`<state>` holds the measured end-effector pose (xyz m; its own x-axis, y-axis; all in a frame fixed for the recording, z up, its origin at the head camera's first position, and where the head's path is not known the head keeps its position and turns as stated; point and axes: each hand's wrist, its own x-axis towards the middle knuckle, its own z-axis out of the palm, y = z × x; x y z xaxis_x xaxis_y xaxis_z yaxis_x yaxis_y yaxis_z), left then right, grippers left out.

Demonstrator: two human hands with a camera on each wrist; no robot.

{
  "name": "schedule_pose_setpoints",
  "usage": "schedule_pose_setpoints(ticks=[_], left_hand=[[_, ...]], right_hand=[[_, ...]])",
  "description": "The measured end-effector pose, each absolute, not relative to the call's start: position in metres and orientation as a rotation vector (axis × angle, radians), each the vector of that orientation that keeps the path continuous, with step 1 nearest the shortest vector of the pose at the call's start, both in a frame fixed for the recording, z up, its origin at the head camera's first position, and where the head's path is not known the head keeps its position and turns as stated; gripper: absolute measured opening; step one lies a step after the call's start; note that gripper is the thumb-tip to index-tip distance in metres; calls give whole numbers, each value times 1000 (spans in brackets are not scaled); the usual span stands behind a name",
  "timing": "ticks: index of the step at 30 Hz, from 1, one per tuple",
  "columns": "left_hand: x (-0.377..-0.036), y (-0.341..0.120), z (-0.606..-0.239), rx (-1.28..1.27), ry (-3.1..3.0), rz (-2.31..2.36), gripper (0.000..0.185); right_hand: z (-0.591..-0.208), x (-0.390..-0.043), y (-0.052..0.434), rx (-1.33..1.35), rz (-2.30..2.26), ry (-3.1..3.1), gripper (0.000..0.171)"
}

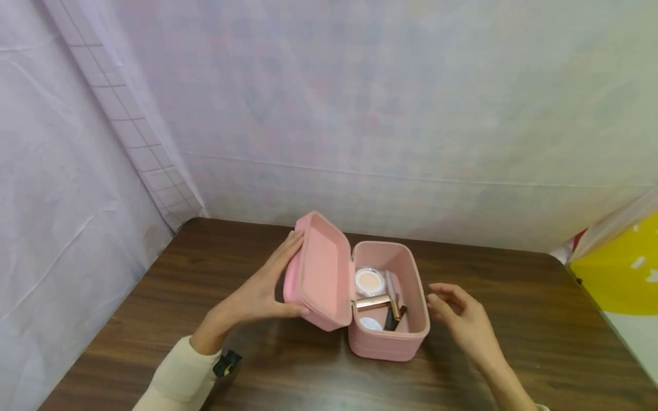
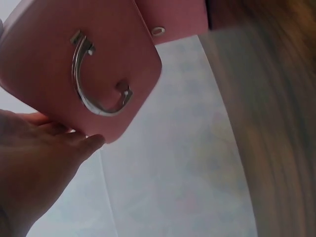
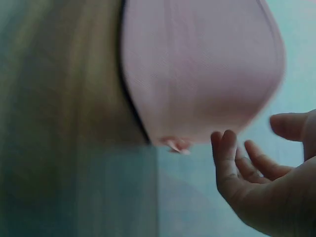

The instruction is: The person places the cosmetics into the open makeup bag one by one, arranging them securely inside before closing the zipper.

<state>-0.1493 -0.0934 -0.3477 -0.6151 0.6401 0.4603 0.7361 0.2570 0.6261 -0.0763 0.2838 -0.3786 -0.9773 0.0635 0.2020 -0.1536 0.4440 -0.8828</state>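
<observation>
The open mouth of the pink cosmetic case [image 1: 389, 337] is reachable from above and from the right. On its left the way is blocked by the raised lid [image 1: 319, 274], which is held upright by the left hand [image 1: 262, 291]. Bare table [image 1: 514, 319] is left toward the right edge, where only the right hand [image 1: 460, 319] stands, just beside the case.

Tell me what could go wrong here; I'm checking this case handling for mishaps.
1. The left hand holds the open lid of the pink case upright; let go, the lid might drop onto the right hand hovering just beside the rim.
2. The gold tube lies across the other cosmetics inside, near the hinge side, and might get pinched if the lid swings down.
3. Only the lid is held, so a pull might tip the case.
</observation>
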Motion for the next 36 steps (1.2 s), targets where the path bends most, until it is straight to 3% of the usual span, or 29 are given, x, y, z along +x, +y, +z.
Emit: schedule_pose_setpoints(ticks=[12,24,36], left_hand=[[-147,-52,-335,-1273,-2126,-1311,99],[-139,1,-322,-1223,-2108,-857,98],[-137,50,-310,-1358,-2189,-441,72]], right_hand=[[-388,-86,275,135,1540,-2549,43],[-387,-86,276,110,1636,-2547,45],[-386,-83,282,164,1747,-2494,47]])
